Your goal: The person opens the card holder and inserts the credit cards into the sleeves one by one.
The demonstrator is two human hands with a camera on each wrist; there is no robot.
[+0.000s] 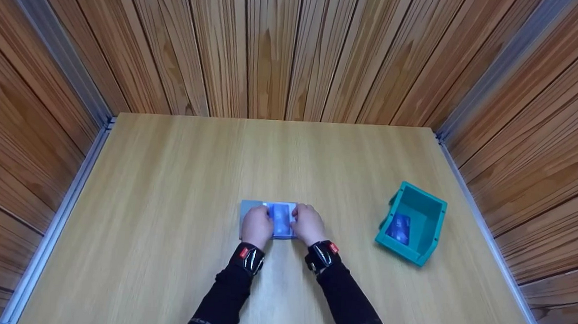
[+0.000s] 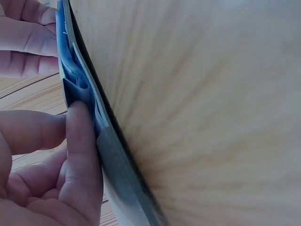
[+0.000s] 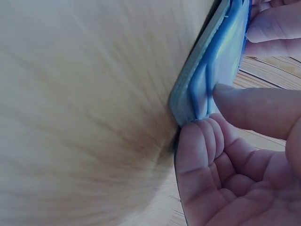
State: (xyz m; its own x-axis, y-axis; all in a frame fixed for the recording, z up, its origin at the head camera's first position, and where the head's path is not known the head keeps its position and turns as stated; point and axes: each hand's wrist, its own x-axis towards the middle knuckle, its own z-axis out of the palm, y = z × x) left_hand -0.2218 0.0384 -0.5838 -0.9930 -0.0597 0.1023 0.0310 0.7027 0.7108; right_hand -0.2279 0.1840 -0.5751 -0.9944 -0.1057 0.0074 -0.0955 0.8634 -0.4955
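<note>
In the head view a flat wallet-like cover (image 1: 249, 206) lies spread on the table, grey-blue at its left end. A glossy blue packet (image 1: 280, 220) rests upright-lengthwise on its right part, between both hands. My left hand (image 1: 257, 224) pinches the packet's left side; in the left wrist view its thumb and a finger take a dark blue flap (image 2: 74, 90) beside the stitched edge. My right hand (image 1: 309, 224) grips the opposite side, with its thumb on the blue layer (image 3: 225, 61) and curled fingers at the corner in the right wrist view.
A teal open bin (image 1: 431, 200) stands to the right, with another glossy blue packet (image 1: 399, 228) inside. Wooden plank walls (image 1: 271, 49) enclose the back and sides, with metal rails (image 1: 57, 232) along the table's edges.
</note>
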